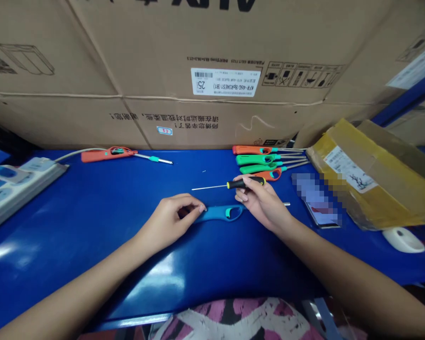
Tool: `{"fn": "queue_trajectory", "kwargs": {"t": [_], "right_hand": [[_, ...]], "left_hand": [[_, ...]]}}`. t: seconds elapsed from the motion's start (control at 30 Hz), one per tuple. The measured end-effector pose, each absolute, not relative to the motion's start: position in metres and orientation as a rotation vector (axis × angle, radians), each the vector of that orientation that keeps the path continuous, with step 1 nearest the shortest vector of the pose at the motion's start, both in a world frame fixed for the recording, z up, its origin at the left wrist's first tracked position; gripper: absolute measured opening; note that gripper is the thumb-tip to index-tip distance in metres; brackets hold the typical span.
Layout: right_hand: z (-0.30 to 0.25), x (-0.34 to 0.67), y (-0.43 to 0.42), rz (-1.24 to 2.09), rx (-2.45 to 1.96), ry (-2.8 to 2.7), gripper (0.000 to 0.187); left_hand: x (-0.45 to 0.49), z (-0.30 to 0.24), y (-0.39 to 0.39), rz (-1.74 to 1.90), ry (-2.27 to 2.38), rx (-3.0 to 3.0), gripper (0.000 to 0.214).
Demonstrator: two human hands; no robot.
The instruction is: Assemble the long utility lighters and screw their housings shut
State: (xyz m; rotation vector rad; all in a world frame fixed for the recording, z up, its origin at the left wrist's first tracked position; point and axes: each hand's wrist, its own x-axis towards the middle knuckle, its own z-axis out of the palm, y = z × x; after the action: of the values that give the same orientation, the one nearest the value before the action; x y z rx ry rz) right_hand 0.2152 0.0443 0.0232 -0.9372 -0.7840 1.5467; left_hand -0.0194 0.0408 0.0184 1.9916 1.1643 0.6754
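Observation:
A blue long-necked lighter (pixel 216 214) lies across the middle of the blue table, its turquoise trigger showing in the handle loop. My left hand (pixel 175 218) is closed at the lighter's left end, with thumb and forefinger together on it. A tiny light speck shows at those fingertips, too small to name. My right hand (pixel 260 203) grips a screwdriver (pixel 246 183) by its black and yellow handle. The thin shaft points left, above the table and apart from the lighter. Behind my right hand most of the lighter's neck is hidden; only its metal tip shows beyond.
Several orange and green lighters (pixel 257 159) lie at the back right, beside a phone (pixel 318 208) and an open yellow-taped carton (pixel 375 174). A white mouse (pixel 403 240) sits right. Leftward are an orange lighter (pixel 108 155) and a power strip (pixel 24 184). A large cardboard box (pixel 163 56) walls the back.

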Motion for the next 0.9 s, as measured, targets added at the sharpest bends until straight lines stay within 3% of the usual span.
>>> {"fn": "queue_trajectory", "kwargs": {"t": [0.47, 0.9], "right_hand": [[0.026, 0.238, 0.051, 1.475, -1.079, -0.584, 0.04], [0.03, 0.221, 0.013, 1.075, -0.864, -1.18, 0.022]], "left_hand": [[-0.003, 0.017, 0.018, 0.683, 0.978, 1.728, 0.014], [-0.011, 0.013, 0.015, 0.81, 0.815, 2.198, 0.005]]}}
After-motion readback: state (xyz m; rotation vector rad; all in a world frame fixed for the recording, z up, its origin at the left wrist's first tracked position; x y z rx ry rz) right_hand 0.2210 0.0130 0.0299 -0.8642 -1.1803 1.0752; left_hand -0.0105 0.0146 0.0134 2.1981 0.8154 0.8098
